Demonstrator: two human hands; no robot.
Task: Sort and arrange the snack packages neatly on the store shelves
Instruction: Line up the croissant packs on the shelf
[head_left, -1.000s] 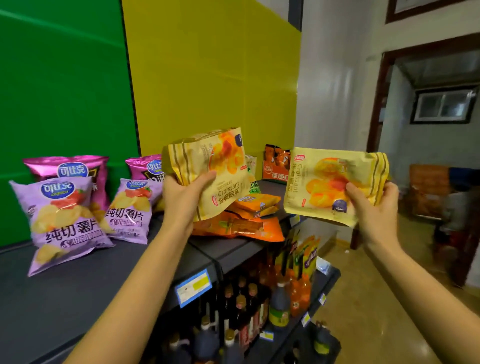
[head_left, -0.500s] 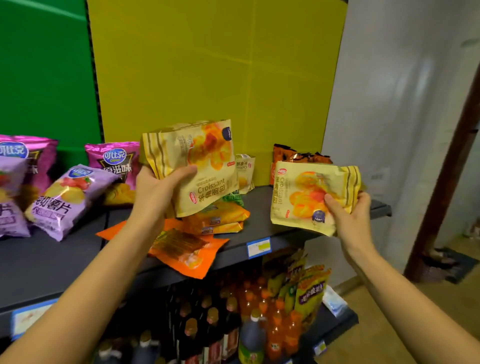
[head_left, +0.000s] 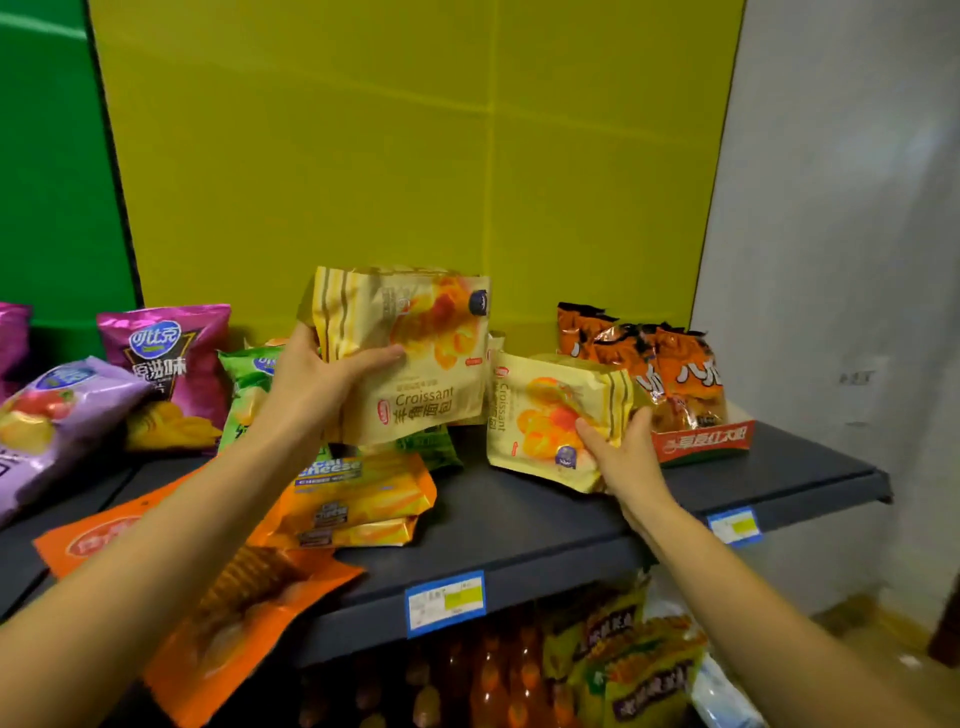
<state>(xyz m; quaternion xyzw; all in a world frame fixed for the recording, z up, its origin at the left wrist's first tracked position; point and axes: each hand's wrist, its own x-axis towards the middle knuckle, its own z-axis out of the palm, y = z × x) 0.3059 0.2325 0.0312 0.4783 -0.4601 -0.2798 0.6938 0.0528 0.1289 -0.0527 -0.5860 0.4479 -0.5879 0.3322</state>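
My left hand grips a yellow croissant bag upright above the dark shelf, over a pile of orange cheese-cracker packs. My right hand holds a second yellow croissant bag, turned sideways with its lower edge at the shelf surface, just left of a red tray of orange snack bags. A small part of a third pale yellow pack shows behind, between the two bags.
Purple and pink chip bags and a green bag stand at the left. A flat orange pack overhangs the shelf's front edge. Bottles and yellow packets fill the lower shelf. A white wall closes the right side.
Both hands have moved forward towards the shelf with their croissant bags. The right bag has dropped down to the shelf beside the orange snack tray. The view has turned left and closer.
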